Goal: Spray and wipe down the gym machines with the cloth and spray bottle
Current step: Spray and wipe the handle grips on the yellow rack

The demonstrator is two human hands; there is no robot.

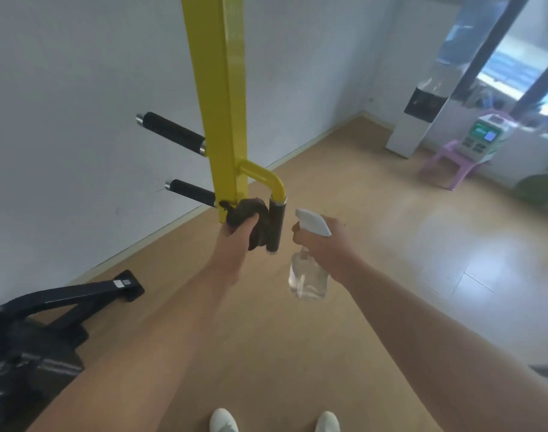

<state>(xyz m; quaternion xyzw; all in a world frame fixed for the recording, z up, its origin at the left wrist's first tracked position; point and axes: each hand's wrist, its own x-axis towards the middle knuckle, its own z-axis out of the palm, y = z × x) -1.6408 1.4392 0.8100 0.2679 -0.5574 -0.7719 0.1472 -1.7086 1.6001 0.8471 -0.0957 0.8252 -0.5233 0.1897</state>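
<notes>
A yellow machine arm (226, 98) hangs down in front of me, with two black grips (173, 132) sticking out left and a curved yellow handle ending in a black grip (276, 227) on the right. My left hand (236, 235) holds a dark brown cloth (250, 213) pressed against the arm's lower end, beside that black grip. My right hand (325, 244) grips a clear spray bottle (308, 275) with a white trigger head, its nozzle pointing left toward the handle, a short gap away.
A black machine base (76, 297) lies on the wooden floor at the lower left. A white wall runs behind. At the right stand a white water dispenser (419, 120), a pink plastic chair (450, 160) and a window. My white shoes (224, 420) show at the bottom.
</notes>
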